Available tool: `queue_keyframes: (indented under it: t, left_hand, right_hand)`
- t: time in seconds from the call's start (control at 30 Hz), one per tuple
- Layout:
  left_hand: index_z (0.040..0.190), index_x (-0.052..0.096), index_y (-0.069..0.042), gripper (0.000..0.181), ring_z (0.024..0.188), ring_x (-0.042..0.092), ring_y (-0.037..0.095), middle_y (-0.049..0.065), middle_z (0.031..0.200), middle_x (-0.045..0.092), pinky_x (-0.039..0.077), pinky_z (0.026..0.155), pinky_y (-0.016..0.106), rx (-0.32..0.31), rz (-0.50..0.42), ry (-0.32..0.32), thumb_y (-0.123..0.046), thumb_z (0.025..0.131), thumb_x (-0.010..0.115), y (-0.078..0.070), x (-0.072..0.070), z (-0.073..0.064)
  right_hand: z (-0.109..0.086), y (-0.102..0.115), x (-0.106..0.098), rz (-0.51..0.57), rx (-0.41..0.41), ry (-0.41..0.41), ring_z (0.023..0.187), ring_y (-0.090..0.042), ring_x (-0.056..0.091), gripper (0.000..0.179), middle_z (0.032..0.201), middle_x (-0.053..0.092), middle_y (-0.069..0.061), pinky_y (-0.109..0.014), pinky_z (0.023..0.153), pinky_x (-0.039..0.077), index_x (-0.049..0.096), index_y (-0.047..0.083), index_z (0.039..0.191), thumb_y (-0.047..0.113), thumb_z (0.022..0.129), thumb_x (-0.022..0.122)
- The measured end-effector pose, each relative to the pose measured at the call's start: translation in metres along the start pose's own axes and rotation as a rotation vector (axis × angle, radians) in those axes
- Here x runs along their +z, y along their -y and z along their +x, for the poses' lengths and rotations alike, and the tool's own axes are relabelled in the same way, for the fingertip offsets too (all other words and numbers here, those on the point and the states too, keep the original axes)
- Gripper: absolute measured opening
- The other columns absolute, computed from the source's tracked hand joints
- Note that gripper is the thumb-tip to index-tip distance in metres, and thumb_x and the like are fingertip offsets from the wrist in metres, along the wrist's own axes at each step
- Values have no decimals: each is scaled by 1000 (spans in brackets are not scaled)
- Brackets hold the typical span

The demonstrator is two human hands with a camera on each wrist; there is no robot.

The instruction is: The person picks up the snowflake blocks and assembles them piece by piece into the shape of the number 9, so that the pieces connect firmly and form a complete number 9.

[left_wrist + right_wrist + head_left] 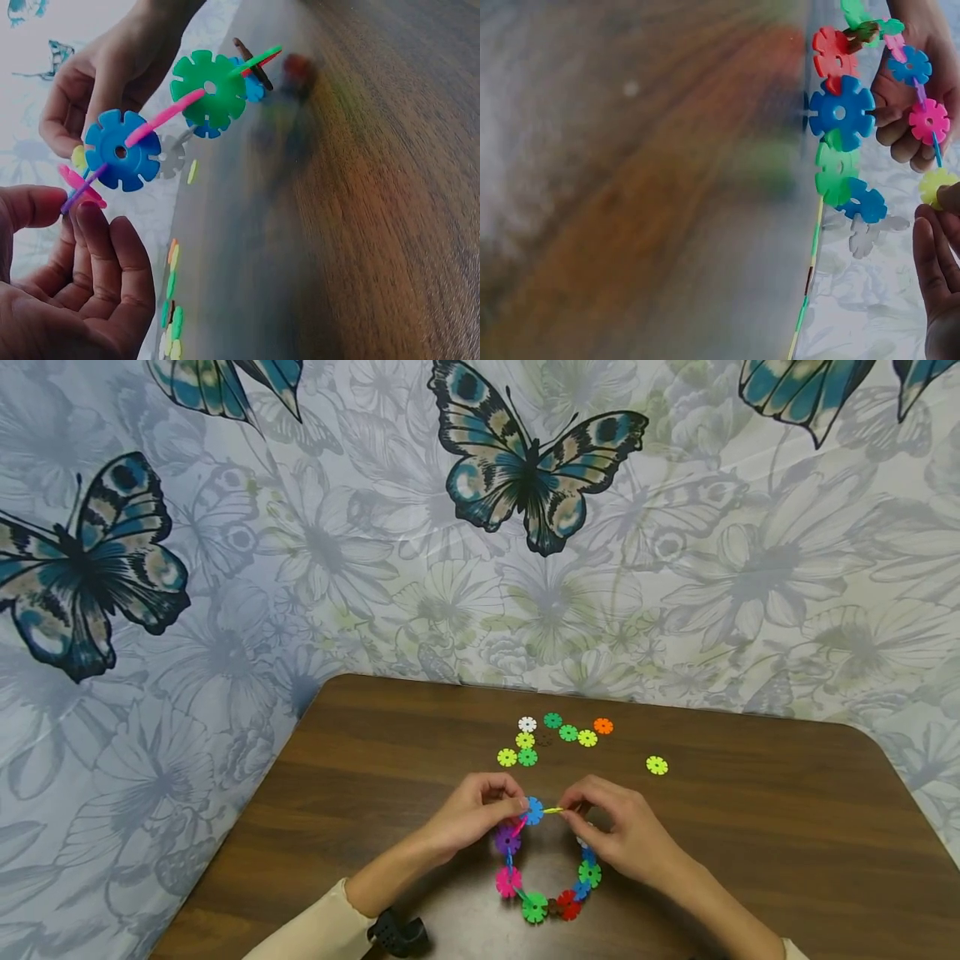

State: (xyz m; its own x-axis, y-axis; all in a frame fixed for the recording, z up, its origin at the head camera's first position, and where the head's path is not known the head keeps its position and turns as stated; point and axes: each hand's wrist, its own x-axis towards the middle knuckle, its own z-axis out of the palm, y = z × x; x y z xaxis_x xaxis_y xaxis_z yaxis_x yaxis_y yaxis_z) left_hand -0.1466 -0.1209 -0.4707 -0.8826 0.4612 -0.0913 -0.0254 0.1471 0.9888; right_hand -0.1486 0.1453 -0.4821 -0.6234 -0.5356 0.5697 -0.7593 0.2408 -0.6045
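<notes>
A chain of interlocking notched plastic discs (507,882) curves in a near ring between the two hands, over the tabletop. My left hand (480,810) pinches the chain near its upper end, thumb and fingertip on a purple disc (81,190) beside a pink one in the left wrist view. At that end a yellow disc (935,187) joins a blue disc (534,811), and my right hand (630,831) pinches its edge between thumb and fingers. The chain's other end, with pale grey discs (864,237), hangs beneath the right hand, partly hidden by it in the head view.
Loose notched discs lie farther back on the brown wooden table (405,735): several green and yellow ones, a white disc (527,724), a brown one and an orange disc (603,726). A lone yellow disc (657,765) lies right of them. Behind stands a butterfly-patterned wall (375,568).
</notes>
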Motion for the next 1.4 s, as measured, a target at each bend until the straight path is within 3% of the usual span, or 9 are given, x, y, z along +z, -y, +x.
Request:
queue_keyframes:
  t: [0.33, 0.5, 0.6, 0.8, 0.93, 1.07, 1.2, 1.3, 1.4]
  left_hand:
    - [98, 71, 1, 17, 70, 56, 7, -4, 80, 65, 47, 66, 20, 29, 41, 21, -17, 99, 70, 0, 3, 0]
    - [95, 71, 2, 16, 66, 53, 6, -2, 77, 63, 44, 61, 19, 49, 60, 26, -14, 99, 70, -3, 3, 1]
    - [95, 71, 2, 15, 65, 53, 6, 0, 76, 64, 44, 60, 19, 55, 67, 12, -12, 99, 70, -6, 5, 2]
    - [95, 72, -1, 13, 66, 56, 9, 1, 78, 66, 46, 61, 19, 63, 93, -33, -13, 98, 71, -6, 8, 3]
    - [96, 72, 0, 15, 67, 56, 8, 0, 79, 65, 47, 63, 19, 52, 60, -34, -14, 99, 70, -2, 7, 3]
    - [100, 70, 3, 18, 72, 57, 8, -1, 81, 66, 48, 68, 20, 28, 11, -1, -15, 100, 69, 0, 5, 1]
    - [102, 68, 3, 19, 74, 56, 10, 0, 83, 64, 48, 70, 23, 10, -10, 15, -15, 102, 67, 2, 1, -3]
    - [103, 68, 3, 18, 74, 54, 12, 0, 83, 62, 47, 71, 24, 1, -11, 17, -15, 103, 66, 4, -2, -5]
    - [104, 67, 4, 19, 74, 54, 12, 0, 83, 62, 47, 71, 24, -2, -16, 29, -15, 103, 65, 4, -3, -5]
  right_hand:
    - [3, 8, 5, -163, -129, -20, 92, -6, 68, 30, 101, 73, 7, -18, 84, 57, 73, 16, 106, -5, 85, 81]
    - [5, 14, 7, -301, -211, -41, 94, -9, 68, 8, 103, 71, 5, -21, 84, 58, 74, 12, 107, 9, 100, 71]
    - [6, 19, 9, -374, -224, -58, 90, -9, 67, 20, 100, 70, 4, -22, 80, 58, 75, 9, 105, 20, 109, 58]
    - [8, 26, 12, -461, -250, -80, 86, -12, 64, 14, 96, 67, 2, -23, 73, 57, 74, 7, 105, 15, 106, 62]
    - [13, 24, 3, -271, -111, -8, 89, -7, 65, 17, 105, 70, 6, -22, 77, 57, 73, 12, 112, 8, 96, 77]
    - [15, 9, -25, -141, 122, 93, 93, -4, 65, 28, 117, 70, 10, -27, 81, 59, 69, 21, 126, 18, 100, 74]
    - [6, -25, -63, -359, 331, 148, 112, -19, 63, 28, 125, 70, 0, -44, 94, 55, 69, 16, 130, 31, 106, 64]
    - [-8, -50, -84, -555, 456, 213, 123, -41, 57, 44, 133, 64, -17, -60, 97, 52, 65, 4, 136, 32, 103, 69]
    - [-21, -65, -97, -624, 531, 292, 125, -50, 52, 55, 138, 59, -25, -67, 96, 50, 61, 0, 141, 32, 98, 75]
